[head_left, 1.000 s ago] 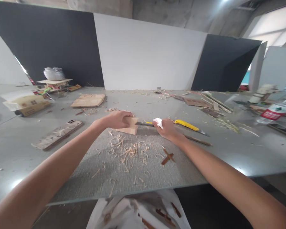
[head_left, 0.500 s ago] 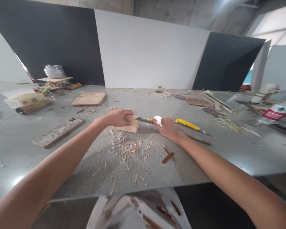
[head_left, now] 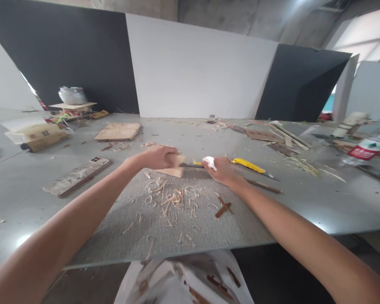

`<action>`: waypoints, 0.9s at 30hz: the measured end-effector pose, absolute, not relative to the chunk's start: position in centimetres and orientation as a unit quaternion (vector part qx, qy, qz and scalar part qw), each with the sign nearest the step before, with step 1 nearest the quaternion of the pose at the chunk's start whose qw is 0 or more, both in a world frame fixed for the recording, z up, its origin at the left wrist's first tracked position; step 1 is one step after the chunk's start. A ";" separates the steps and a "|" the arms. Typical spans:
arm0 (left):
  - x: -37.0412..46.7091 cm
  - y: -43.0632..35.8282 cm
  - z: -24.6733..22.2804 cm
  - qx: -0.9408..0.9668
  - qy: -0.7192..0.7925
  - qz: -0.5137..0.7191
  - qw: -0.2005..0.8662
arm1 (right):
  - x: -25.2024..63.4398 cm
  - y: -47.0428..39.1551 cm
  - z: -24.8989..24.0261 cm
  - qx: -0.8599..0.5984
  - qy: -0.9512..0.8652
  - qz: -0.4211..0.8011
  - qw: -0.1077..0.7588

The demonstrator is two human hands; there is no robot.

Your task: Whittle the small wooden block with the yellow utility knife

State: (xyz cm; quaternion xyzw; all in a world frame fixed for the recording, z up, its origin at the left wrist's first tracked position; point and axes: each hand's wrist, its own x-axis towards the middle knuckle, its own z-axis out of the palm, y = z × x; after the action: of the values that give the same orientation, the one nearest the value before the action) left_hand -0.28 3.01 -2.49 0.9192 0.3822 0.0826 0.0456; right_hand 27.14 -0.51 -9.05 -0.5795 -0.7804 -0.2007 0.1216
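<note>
Wood block: at mid-table, the pale block (head_left: 176,171) is under and within the left hand (head_left: 158,157), its right end sticking out toward the right hand (head_left: 222,169).
Slim tool: the dark tool (head_left: 191,164) spans the gap between the hands, its tip at the block's right end; whether it touches is blurred.
Hands: apart; left clamped on the block, right closed around the tool, with white material (head_left: 209,162) at its fingers.
Arms: both reach in from the near corners, converging, left palm down.
Surface: curled shavings (head_left: 175,199) and a brown cross (head_left: 223,207) lie near on the grey table (head_left: 114,236); yellow-handled knife (head_left: 248,165) right, phone (head_left: 77,176) left, wooden board (head_left: 118,131) far left, bottle (head_left: 365,148) far right.
Room: a white panel (head_left: 199,67) stands between dark panels (head_left: 76,55), concrete behind, window (head_left: 364,36) far right.
</note>
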 end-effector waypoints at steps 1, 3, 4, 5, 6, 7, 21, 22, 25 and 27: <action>-0.2 2.9 -2.4 0.920 0.379 0.080 0.052 | 27.3 -0.5 -9.1 -0.587 -0.773 -0.199 0.137; -0.2 2.7 -2.1 0.924 0.368 0.071 0.072 | 27.6 -0.7 -9.2 -0.574 -0.778 -0.193 0.168; -0.2 2.6 -1.9 0.927 0.359 0.065 0.083 | 27.6 -0.7 -9.1 -0.561 -0.784 -0.193 0.185; -0.1 2.5 -1.7 0.930 0.350 0.060 0.093 | 27.6 -0.8 -9.1 -0.549 -0.788 -0.193 0.201; -0.1 2.4 -1.6 0.932 0.343 0.057 0.101 | 27.6 -0.9 -8.9 -0.539 -0.790 -0.195 0.216; -0.1 2.3 -1.5 0.933 0.338 0.056 0.106 | 27.6 -1.0 -8.8 -0.534 -0.791 -0.196 0.226; -0.2 2.5 -1.5 0.932 0.342 0.057 0.106 | 27.1 -0.9 -8.1 -0.454 -0.870 -0.183 0.060; -0.2 2.5 -1.5 0.931 0.344 0.057 0.104 | 27.2 -0.7 -8.2 -0.445 -0.874 -0.186 0.059; -0.3 2.5 -1.4 0.931 0.343 0.055 0.109 | 27.4 -0.5 -8.4 -0.471 -0.855 -0.193 0.096; -0.3 2.4 -1.4 0.932 0.339 0.054 0.117 | 27.5 -0.6 -8.6 -0.489 -0.839 -0.195 0.134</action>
State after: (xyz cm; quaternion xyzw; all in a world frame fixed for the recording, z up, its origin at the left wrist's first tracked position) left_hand -0.31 2.44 -1.37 0.9318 0.3393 0.0540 0.1167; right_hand 27.50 -0.60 -8.58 -0.4894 -0.8393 -0.1954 0.1342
